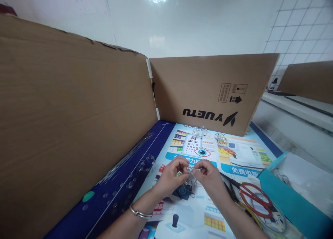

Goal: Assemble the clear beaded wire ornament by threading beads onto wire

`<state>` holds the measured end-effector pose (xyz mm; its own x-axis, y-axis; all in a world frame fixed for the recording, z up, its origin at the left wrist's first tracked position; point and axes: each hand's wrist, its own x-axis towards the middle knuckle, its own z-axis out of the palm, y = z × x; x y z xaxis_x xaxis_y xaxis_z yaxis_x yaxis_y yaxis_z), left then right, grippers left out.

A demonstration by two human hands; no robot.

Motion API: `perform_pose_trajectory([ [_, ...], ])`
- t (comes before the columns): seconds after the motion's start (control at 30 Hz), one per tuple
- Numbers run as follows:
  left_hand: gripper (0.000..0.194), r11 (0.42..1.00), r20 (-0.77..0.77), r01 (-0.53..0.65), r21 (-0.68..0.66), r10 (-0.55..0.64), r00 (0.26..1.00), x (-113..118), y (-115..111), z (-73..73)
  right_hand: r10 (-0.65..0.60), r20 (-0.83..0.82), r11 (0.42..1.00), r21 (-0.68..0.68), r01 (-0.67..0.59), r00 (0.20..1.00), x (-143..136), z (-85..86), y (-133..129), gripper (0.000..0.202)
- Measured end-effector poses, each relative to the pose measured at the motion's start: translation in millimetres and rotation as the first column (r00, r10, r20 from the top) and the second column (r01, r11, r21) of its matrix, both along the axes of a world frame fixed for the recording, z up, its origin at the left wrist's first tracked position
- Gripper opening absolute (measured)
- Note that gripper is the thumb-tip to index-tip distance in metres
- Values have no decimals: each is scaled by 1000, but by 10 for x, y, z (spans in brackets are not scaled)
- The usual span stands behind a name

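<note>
My left hand (173,174) and my right hand (210,178) meet over the printed table cover, both with fingers pinched. Between their fingertips is a small cluster of clear beads and thin wire (191,179). Each hand grips a side of it, and part hangs below the fingers. Its exact shape is too small to make out. A silver bangle (140,214) circles my left wrist. Nearest to my right forearm lie scissors with red handles (256,199), beside a tool with a yellow handle (247,211).
Cardboard panels (166,89) wall the left and back. Along the left lie thin straight wires (122,161), loose clear beads (121,185) and a green oval piece (88,196). Clear bead clusters (221,138) sit at the back. A teal box (292,197) stands right.
</note>
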<state>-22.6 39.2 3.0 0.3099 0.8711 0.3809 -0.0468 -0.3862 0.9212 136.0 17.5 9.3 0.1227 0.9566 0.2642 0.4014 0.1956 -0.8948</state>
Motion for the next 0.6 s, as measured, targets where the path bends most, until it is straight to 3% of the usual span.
perform_pose_trajectory([
  [0.2, 29, 985, -108, -50, 163, 68, 992, 14, -16, -36, 72, 42, 997, 6, -72, 997, 28, 57, -5, 12],
  [0.3, 31, 982, -122, -55, 182, 78, 989, 21, -38, -5, 93, 55, 995, 20, -94, 994, 31, 79, -11, 20],
  [0.43, 27, 980, -116, -64, 190, 87, 989, 15, -50, 32, 68, 105, 997, 33, -72, 992, 17, 50, -12, 15],
  [0.6, 19, 980, -125, -117, 161, 138, 983, -42, 21, 1, 82, 55, 995, 46, -84, 995, 7, 55, -37, 13],
])
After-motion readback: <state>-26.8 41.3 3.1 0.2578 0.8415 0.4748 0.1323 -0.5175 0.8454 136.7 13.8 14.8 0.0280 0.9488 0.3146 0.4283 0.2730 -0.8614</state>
